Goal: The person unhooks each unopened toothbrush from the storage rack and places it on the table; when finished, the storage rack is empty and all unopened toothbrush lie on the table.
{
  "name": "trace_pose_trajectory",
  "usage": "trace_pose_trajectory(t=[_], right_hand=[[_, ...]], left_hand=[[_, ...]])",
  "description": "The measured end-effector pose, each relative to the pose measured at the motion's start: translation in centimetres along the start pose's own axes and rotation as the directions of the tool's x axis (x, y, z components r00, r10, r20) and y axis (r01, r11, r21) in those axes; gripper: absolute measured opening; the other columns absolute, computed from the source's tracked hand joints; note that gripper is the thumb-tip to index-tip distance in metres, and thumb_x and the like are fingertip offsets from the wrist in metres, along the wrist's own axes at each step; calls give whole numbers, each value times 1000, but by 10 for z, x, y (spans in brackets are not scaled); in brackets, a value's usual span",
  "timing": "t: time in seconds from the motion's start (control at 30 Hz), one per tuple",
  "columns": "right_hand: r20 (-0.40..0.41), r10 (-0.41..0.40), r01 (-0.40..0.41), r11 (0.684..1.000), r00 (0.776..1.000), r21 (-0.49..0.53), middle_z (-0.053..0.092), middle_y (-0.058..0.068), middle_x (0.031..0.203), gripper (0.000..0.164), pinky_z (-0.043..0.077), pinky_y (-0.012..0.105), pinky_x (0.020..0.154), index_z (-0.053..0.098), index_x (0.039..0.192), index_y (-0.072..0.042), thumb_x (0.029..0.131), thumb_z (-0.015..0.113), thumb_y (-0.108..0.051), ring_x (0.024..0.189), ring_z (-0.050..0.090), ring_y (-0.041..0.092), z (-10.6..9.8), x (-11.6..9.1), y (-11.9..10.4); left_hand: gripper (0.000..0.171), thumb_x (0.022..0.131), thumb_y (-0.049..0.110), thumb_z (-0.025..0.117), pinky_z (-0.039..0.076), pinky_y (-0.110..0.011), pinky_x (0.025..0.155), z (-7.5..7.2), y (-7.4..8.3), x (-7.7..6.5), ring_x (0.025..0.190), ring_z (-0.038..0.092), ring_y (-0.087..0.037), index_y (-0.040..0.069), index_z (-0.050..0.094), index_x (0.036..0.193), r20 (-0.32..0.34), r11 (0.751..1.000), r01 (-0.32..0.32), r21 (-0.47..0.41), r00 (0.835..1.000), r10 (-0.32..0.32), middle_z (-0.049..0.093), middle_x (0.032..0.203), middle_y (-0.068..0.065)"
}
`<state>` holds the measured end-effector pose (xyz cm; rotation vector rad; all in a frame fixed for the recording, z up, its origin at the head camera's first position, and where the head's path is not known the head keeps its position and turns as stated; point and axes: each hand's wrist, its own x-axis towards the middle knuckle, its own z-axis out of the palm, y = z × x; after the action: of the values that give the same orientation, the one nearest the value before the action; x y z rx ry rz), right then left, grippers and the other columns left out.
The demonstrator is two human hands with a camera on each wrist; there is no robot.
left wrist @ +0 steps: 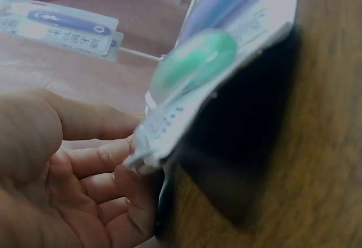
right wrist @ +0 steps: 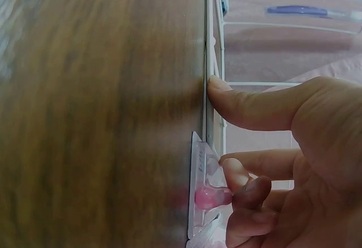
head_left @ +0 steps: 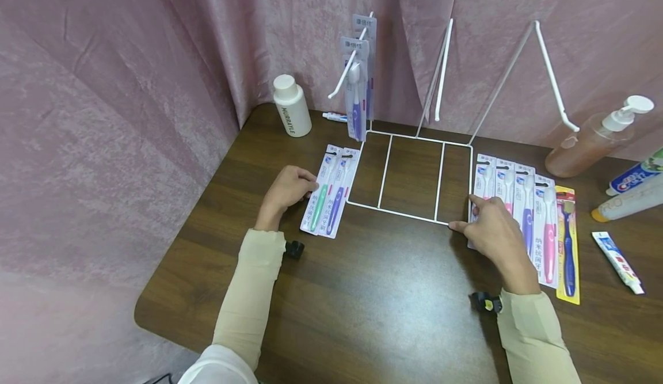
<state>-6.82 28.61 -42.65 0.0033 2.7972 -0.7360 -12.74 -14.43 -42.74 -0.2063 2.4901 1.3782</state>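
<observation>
My left hand (head_left: 290, 191) pinches the left edge of a packaged toothbrush with a green handle (head_left: 320, 202). In the left wrist view this pack (left wrist: 195, 61) is tilted, with one edge off the table. Beside it lies a packaged toothbrush with a purple handle (head_left: 335, 211). My right hand (head_left: 494, 228) holds the front right corner of a white wire rack (head_left: 399, 213), thumb at the front wire and index finger at the side wire. Its other fingers curl over packaged toothbrushes (head_left: 548, 240) lying in a row. Two more toothbrush packs (head_left: 356, 107) hang on the rack's left hook.
A white bottle (head_left: 294, 113) stands at the back left, near a small toothpaste tube (head_left: 334, 117). Two bare hooks rise at the back. To the right are an amber pump bottle (head_left: 575, 154), larger tubes (head_left: 632, 197), a small tube (head_left: 618, 263) and a yellow-backed toothbrush pack (head_left: 568, 251).
</observation>
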Motion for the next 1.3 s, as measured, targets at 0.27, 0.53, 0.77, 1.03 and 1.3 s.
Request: trace_pose_trajectory(t=[0.27, 0.53, 0.77, 1.03, 1.3], right_hand=[[7, 8, -8, 1000, 1000, 6, 62, 38, 132, 92, 53, 54, 78, 46, 165, 16, 99, 87, -34, 108, 59, 46, -1, 0, 0], [8, -3, 3, 1000, 1000, 9, 61, 40, 131, 92, 54, 52, 75, 46, 164, 17, 100, 88, -34, 102, 62, 44, 0, 1, 1], [9, 0, 0, 1000, 1000, 7, 62, 40, 130, 92, 55, 55, 77, 46, 164, 17, 99, 88, -34, 103, 61, 44, 0, 1, 1], [5, -1, 1, 1000, 1000, 6, 63, 39, 129, 92, 56, 59, 80, 46, 164, 17, 99, 88, -34, 105, 61, 45, 0, 0, 2], [10, 11, -11, 1000, 1000, 17, 58, 40, 134, 93, 53, 57, 81, 44, 166, 14, 100, 87, -35, 105, 60, 46, 0, 0, 1]], left_hand=[[17, 102, 16, 80, 56, -37, 83, 7, -44, 42, 99, 70, -25, 7, 85, 116, -51, 995, 23, 97, 999, -18, 81, 114, -11], [12, 100, 16, 84, 58, -39, 80, 11, -68, 59, 95, 72, -26, 11, 85, 111, -63, 996, 15, 88, 998, -9, 82, 104, -7], [13, 100, 15, 84, 59, -38, 81, 12, -64, 55, 94, 74, -25, 11, 84, 112, -70, 996, 30, 89, 997, -24, 82, 102, -7], [18, 102, 15, 82, 60, -36, 85, 14, -46, 40, 95, 74, -22, 10, 83, 119, -60, 990, 61, 125, 997, -53, 81, 107, -8], [22, 106, 15, 77, 59, -36, 83, 11, -28, 29, 93, 73, -23, 2, 82, 121, -74, 987, -24, 156, 997, 36, 82, 109, -13]])
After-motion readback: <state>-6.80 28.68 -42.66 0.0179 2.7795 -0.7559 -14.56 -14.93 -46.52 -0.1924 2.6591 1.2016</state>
